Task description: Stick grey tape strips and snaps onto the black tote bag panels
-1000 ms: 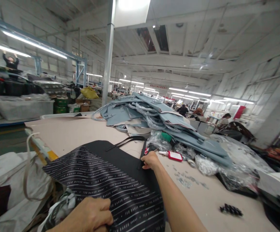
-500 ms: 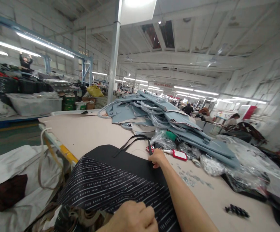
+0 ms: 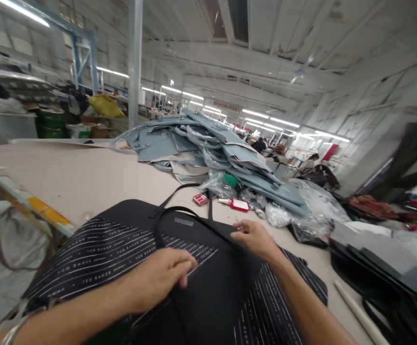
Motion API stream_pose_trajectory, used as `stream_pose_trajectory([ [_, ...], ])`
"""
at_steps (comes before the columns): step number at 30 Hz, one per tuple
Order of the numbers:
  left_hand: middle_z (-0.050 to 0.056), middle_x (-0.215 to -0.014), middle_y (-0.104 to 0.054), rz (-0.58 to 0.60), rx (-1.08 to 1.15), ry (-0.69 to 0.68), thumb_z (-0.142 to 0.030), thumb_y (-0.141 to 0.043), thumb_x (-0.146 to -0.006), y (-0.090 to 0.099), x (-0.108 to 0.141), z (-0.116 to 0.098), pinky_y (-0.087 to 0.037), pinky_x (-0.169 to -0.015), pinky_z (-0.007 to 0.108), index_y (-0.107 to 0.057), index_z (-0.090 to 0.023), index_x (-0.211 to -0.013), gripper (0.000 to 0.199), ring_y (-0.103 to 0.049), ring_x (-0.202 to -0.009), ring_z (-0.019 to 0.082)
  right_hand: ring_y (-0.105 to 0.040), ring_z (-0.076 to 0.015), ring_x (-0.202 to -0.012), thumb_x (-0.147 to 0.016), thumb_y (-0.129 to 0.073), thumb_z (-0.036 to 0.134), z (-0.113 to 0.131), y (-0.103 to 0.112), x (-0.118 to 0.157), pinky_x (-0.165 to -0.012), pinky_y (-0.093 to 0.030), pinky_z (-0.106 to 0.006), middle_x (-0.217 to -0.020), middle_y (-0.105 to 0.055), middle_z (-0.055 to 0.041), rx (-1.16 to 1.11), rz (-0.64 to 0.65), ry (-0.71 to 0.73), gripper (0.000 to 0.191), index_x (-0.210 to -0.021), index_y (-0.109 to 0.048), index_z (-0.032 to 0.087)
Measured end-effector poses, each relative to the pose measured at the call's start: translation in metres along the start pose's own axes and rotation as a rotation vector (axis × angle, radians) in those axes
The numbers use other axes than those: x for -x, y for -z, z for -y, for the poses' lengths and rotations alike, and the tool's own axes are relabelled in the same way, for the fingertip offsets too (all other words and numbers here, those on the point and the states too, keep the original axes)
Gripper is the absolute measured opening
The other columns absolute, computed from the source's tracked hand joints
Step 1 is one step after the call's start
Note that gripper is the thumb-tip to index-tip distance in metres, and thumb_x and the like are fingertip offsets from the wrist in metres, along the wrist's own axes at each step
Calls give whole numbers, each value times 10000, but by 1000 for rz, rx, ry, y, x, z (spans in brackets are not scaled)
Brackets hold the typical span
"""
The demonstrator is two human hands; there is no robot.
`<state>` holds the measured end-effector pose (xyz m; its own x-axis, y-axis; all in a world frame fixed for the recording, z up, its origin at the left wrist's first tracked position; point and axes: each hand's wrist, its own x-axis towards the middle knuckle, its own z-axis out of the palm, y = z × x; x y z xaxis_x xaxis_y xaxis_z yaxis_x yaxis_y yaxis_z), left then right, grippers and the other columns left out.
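Observation:
A black bag [image 3: 212, 292] with slanting rows of white lettering lies across the near side of the table, its top edge plain black. Two thin black straps [image 3: 179, 209] arch above it, and a small grey label [image 3: 183, 222] sits on its plain part. My left hand [image 3: 163, 275] is over the middle of the bag beside the nearer strap, fingers loosely bent and thumb apart. Near the far end of that strap, my right hand [image 3: 253, 237] hovers above the bag's right part, fingers bent and apart. I see nothing gripped in either hand.
A pile of blue-grey bag pieces [image 3: 208, 148] in plastic covers the back of the table [image 3: 86, 167]. Before it lie a red-and-white bottle [image 3: 239, 205], a small red box [image 3: 200, 199] and crumpled plastic [image 3: 276, 214]. Black bags [image 3: 374, 273] are stacked at right.
My right hand has let go of the strap it was pulling up. My left hand, a fist before, has moved forward and loosened. More of the bag shows, and the view has swung right.

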<state>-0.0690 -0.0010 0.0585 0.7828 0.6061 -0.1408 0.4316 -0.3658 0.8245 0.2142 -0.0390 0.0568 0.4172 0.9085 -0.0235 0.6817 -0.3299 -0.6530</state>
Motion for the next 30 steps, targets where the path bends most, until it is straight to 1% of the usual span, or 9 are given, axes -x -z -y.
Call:
stream_pose_trajectory([
  [2, 23, -779, -697, 42, -16, 134, -314, -434, -883, 8, -25, 4, -428, -686, 281, -710, -160, -914, 318, -618, -746, 188, -636, -146, -684, -760, -648, 307, -13, -5, 23, -577, -470, -234, -820, -727, -44, -108, -1, -28, 327, -1030, -701, 131],
  [5, 38, -790, -684, 79, -129, 156, -385, -525, -821, 2, -42, 3, -386, -648, 294, -697, -173, -907, 286, -614, -759, 222, -630, -156, -693, -715, -665, 399, -30, -13, 57, -570, -487, -247, -816, -722, -47, -357, 3, -86, 369, -969, -717, 135],
  [8, 38, -808, -671, 139, -323, 163, -440, -643, -729, -11, -44, -7, -359, -640, 308, -637, -197, -887, 290, -611, -772, 248, -638, -164, -682, -612, -748, 371, -44, -15, 83, -633, -522, -287, -846, -738, -59, -559, 25, -190, 372, -913, -756, 153],
  [12, 27, -783, -626, 152, -402, 231, -382, -729, -615, -23, -51, -17, -337, -636, 312, -570, -208, -811, 307, -583, -775, 252, -673, -215, -938, -572, -805, 309, -57, -14, 100, -833, -526, -314, -1060, -738, -95, -595, -6, -189, 251, -788, -788, 182],
  [15, -10, -678, -553, 158, -314, 318, -358, -726, -575, -29, -57, -15, -330, -590, 294, -527, -216, -747, 298, -554, -727, 227, -679, -180, -786, -604, -815, 344, -60, -17, 102, -752, -538, -298, -868, -750, -63, -705, -7, -196, 267, -812, -782, 180],
  [19, -25, -647, -566, 193, -80, 391, -470, -736, -559, -33, -62, -9, -379, -548, 273, -551, -218, -841, 422, -569, -664, 210, -613, -126, -576, -645, -790, 370, -50, -19, 105, -589, -522, -251, -615, -673, 0, -780, 31, -157, 294, -841, -751, 155],
  [22, 33, -742, -683, 374, 153, 338, -376, -785, -518, -20, -68, -9, -443, -575, 281, -657, -191, -820, 377, -620, -684, 223, -619, -122, -569, -650, -792, 327, -41, -15, 112, -566, -522, -239, -626, -671, 18, -784, 68, -132, 262, -832, -693, 167],
  [25, 60, -770, -722, 567, 222, 343, -290, -789, -492, 5, -79, -12, -467, -565, 291, -731, -174, -787, 322, -630, -645, 221, -648, -140, -609, -689, -774, 354, -36, -16, 124, -594, -536, -252, -659, -689, -5, -771, 175, -147, 239, -807, -684, 167],
  [30, 76, -658, -690, 551, 109, 374, -282, -819, -452, 27, -96, -7, -348, -406, 244, -754, -159, -713, 296, -512, -474, 161, -565, -102, -544, -736, -727, 357, -34, -36, 137, -510, -440, -197, -622, -663, -1, -619, 176, -195, 195, -813, -758, 181],
])
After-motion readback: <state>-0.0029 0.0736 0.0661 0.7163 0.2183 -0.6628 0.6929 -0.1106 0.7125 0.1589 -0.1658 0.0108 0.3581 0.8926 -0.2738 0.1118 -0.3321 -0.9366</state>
